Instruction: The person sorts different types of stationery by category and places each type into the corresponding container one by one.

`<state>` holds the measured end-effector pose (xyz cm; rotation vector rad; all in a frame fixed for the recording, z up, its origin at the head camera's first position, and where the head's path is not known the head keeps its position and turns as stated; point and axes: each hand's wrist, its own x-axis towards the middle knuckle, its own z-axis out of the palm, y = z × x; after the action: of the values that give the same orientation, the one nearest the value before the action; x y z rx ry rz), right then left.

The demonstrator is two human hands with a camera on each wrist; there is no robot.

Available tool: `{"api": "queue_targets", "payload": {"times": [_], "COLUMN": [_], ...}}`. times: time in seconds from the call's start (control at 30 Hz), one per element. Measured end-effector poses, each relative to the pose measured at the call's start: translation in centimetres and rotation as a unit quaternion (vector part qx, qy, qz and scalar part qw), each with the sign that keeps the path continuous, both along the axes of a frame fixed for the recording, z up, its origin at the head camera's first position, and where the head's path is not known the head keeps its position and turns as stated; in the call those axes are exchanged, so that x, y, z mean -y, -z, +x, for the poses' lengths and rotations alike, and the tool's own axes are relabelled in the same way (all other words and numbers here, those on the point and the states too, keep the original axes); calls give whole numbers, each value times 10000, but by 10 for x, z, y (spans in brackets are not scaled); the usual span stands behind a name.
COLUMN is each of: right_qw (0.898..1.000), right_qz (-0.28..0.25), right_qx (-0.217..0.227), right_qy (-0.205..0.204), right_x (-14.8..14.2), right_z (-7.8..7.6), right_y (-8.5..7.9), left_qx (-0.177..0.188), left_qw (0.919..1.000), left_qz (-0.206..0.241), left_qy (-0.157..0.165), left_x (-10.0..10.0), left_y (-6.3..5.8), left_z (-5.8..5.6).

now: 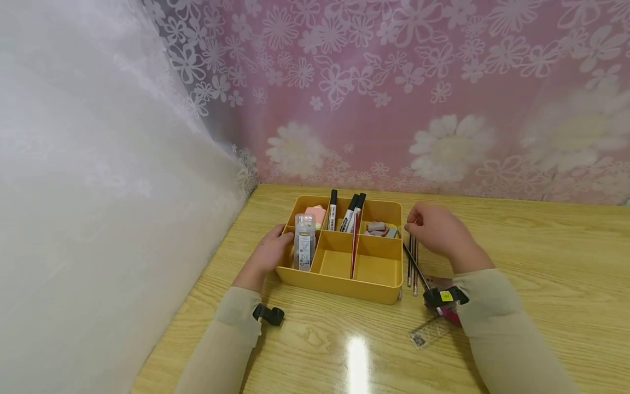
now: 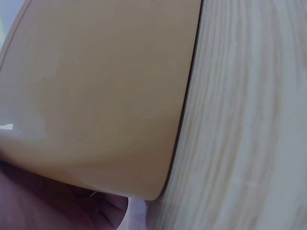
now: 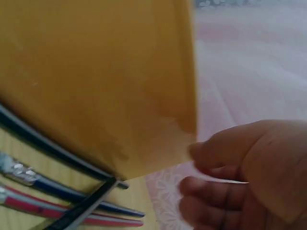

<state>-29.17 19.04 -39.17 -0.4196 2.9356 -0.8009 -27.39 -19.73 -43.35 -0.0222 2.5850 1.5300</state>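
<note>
A yellow compartment organizer box (image 1: pixel 339 287) stands on the table. At its left side, my left hand (image 1: pixel 273 249) grips the wall, thumb at the rim; in the left wrist view its fingers (image 2: pixel 112 211) curl behind the box corner. My right hand (image 1: pixel 435 230) is beside the back right corner, fingers loosely bent with nothing seen between them. In the right wrist view its thumb is by the box edge; contact is unclear. Striped pencils (image 1: pixel 415 268) lie along the box's right side. A long thin dark tool (image 1: pixel 417 268) crosses them.
Inside the box are a clear plastic case (image 1: pixel 304 246), black-capped markers (image 1: pixel 332 213), a pink item (image 1: pixel 316 213), a thin red flat piece (image 1: pixel 354 251) and small eraser-like blocks (image 1: pixel 376 226). A clear ruler (image 1: pixel 427 332) and a pink-red object (image 1: pixel 450 316) lie near the right wrist.
</note>
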Motion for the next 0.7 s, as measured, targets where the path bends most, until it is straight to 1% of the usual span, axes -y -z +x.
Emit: {"api": "queue_targets", "payload": {"times": [0.07,0.2,0.27,0.37,0.53,0.63,0.7], "right_qw": [9992,9941,9913,9894,9900,9902,9910], "right_qz": [181,466,594,695,801,800,690], "right_qx": [302,856,1022,1093,985,976,995], "right_qy": [-172,-467,-580,-661,-618,-597,-566], "right_x": [2,5,7,8,11,11,11], "right_z": [-2,-4,-4,-4,-4,-4,-3], "right_y": [6,17,21,24,27,28,26], "left_qx": [-22,-66,-71,-80,-72,-54,-46], "left_qw": [10000,10000,10000,10000,10000,10000,10000], "left_qz": [-14,-54,-53,-43,-19,-32,-22], "left_qy": [17,31,23,15,-2,-5,-1], "left_x": [1,2,2,2,2,2,2], "left_y": [1,3,3,3,3,2,2], "left_z": [-1,-2,-2,-2,-1,-1,-1]}}
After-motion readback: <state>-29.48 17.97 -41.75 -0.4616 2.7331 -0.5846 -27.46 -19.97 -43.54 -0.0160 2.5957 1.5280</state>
